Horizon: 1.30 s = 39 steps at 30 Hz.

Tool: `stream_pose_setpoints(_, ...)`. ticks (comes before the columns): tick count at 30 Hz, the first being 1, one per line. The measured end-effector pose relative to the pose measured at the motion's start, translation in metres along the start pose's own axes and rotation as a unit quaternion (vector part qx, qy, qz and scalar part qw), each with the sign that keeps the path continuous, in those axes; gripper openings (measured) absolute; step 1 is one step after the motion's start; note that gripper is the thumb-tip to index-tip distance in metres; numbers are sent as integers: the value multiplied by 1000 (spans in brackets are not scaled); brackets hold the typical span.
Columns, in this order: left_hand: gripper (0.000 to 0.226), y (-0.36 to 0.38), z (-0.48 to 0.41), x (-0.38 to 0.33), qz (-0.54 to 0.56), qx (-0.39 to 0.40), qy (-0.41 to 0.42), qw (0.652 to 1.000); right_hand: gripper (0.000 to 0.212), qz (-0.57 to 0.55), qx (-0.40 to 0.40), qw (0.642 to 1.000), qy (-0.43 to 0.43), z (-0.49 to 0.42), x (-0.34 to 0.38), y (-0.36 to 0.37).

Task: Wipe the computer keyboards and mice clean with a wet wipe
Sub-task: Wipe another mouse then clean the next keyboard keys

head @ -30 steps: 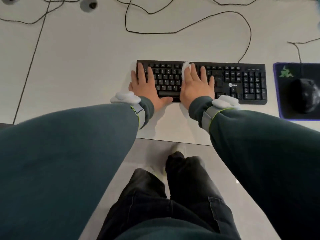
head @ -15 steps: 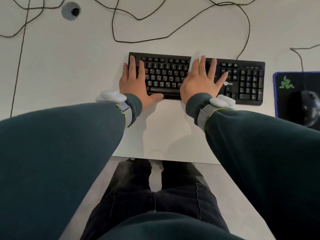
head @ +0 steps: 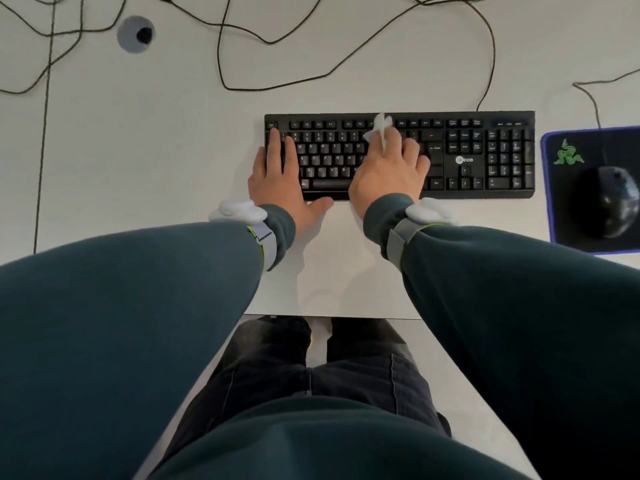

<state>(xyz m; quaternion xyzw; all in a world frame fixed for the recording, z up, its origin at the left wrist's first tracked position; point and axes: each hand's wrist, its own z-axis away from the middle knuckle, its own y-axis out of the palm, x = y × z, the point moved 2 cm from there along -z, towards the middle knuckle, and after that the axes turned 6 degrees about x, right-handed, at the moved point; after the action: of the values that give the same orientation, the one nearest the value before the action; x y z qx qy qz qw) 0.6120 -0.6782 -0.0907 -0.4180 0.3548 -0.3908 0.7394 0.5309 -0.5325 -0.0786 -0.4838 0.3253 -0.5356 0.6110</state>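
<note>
A black wired keyboard (head: 485, 157) lies on the white desk (head: 156, 150). My left hand (head: 277, 174) rests flat on its left end, fingers straight over the keys. My right hand (head: 388, 171) is on the middle keys. A white wet wipe (head: 381, 128) sticks up between its first fingers, pinched there and reaching the function row. A black mouse (head: 609, 202) sits on a black mouse pad (head: 561, 188) with a green logo, to the right of the keyboard and apart from both hands.
Thin black cables (head: 242, 64) loop over the far part of the desk, and one runs into the keyboard's back edge. A round cable hole (head: 135, 34) is at the far left. The desk's front edge (head: 329, 316) is just before my legs.
My right hand slid back left across the middle keys with the wipe, and its spread fingers drew together. My left hand stayed on the keyboard's left end.
</note>
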Motion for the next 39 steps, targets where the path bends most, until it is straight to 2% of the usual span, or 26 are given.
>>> stream_pose_setpoints(2,116,-4,0,-3,-7,5,0,1000,54,12,-10,1000,2,-1,-3,-10)
stream_pose_setpoints(5,114,-2,-2,-12,-26,3,6,1000,43,17,32,999,6,-13,-27,-27)
stream_pose_setpoints(9,103,0,-3,-22,-46,-12,4,999,38,-30,96,975,-200,8,25,-19)
stream_pose_setpoints(10,100,-1,-4,-28,-61,-17,21,998,35,-48,94,973,-207,12,31,-18)
stream_pose_setpoints(12,103,-2,-4,-39,-89,-19,60,994,35,-65,75,982,-158,7,12,-22)
stream_pose_setpoints(16,111,-4,-12,-58,-93,3,87,992,38,-54,43,997,-24,-5,-88,-38)
stream_pose_setpoints(19,113,-6,-16,-67,-121,17,96,988,40,-85,31,990,112,-10,-153,-48)
stream_pose_setpoints(21,113,-7,-15,-68,-129,25,86,988,39,-112,35,983,139,-9,-159,-45)
stream_pose_setpoints(27,104,-8,-8,-71,-144,17,84,986,35,-86,63,993,-49,9,-93,-34)
stream_pose_setpoints(30,93,-18,2,-69,-149,12,79,986,31,-122,81,989,-36,5,-73,-46)
stream_pose_setpoints(32,71,-31,7,-61,-132,-7,59,989,26,-146,102,983,-52,2,-51,-59)
stream_pose_setpoints(34,47,-47,13,-45,-92,3,21,995,14,-161,115,976,-94,5,-15,-68)
stream_pose_setpoints(36,35,-58,24,-24,-6,32,-11,999,7,-185,130,967,-121,14,23,-73)
stream_pose_setpoints(39,51,-80,52,23,151,17,-45,987,9,-228,181,944,-158,36,87,-70)
